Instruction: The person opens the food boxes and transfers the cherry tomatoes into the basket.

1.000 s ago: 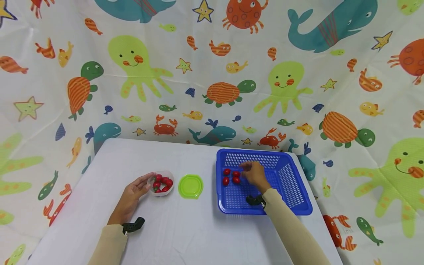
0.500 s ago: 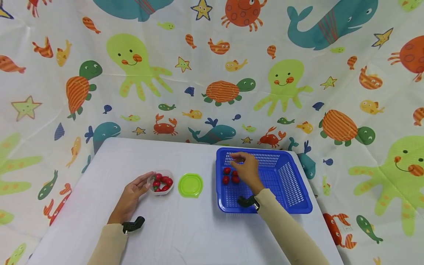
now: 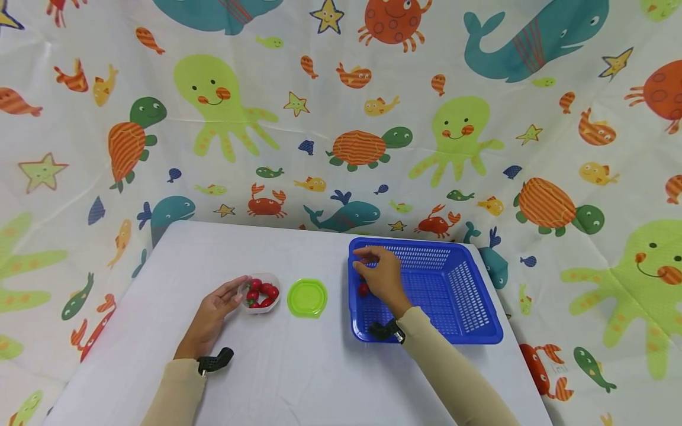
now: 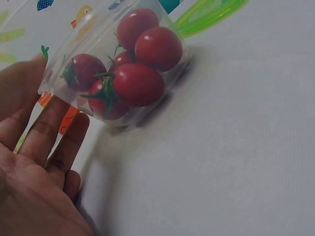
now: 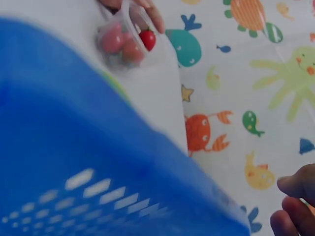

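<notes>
My left hand (image 3: 215,305) holds the left side of a small clear plastic tub (image 4: 172,73), with thumb and fingers around its edge. Inside the tub lie several red cherry tomatoes (image 4: 139,84), some with green stems. My right hand (image 3: 382,275) hangs over the left part of the blue basket (image 3: 487,305). It seems to pinch a cherry tomato (image 3: 365,260), mostly hidden by the fingers. In the right wrist view only some fingertips (image 5: 293,209) show. Another tomato (image 3: 363,289) shows in the basket beneath the hand, which hides others.
A light green lid (image 3: 306,298) lies on the white table (image 3: 288,367) between tub and basket. The basket's raised perforated walls stand around the right hand's area. A sea-animal printed curtain (image 3: 298,195) hangs behind the table.
My right hand has moved left over the basket, from its middle to the left wall, and a reddish spot at its fingertips moved with it. The left hand and tub have stayed put.
</notes>
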A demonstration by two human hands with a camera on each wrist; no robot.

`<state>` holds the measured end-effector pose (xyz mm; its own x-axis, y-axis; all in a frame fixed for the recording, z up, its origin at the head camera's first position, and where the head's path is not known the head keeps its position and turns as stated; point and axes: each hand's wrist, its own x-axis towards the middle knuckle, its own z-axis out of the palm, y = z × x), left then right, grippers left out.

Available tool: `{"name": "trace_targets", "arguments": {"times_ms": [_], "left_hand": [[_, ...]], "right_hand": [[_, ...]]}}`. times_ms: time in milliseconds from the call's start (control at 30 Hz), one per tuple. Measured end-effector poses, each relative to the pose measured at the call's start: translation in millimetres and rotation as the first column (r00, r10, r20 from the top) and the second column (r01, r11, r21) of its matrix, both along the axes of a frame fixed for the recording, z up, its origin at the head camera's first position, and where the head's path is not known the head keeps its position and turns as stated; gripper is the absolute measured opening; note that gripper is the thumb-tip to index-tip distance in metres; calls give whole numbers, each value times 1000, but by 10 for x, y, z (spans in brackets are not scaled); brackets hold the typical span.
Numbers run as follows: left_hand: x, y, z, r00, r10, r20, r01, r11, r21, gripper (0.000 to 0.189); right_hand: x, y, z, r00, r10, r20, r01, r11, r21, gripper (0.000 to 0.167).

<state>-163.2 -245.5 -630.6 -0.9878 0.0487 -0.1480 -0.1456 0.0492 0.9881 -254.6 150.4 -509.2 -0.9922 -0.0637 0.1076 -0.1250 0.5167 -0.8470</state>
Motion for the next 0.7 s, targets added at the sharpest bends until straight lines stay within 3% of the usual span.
{"name": "trace_targets", "arguments": {"times_ms": [300,700], "left_hand": [[9,-16,-17,1000,-5,-20,5,1000,10,58],[7,-4,-17,1000,3,-15,-3,1000,18,59]], "right_hand": [[62,-304,32,997,67,-29,-67,998,-21,23],[131,-660,-65,993,107,-45,-109,994,-23,25]]}}
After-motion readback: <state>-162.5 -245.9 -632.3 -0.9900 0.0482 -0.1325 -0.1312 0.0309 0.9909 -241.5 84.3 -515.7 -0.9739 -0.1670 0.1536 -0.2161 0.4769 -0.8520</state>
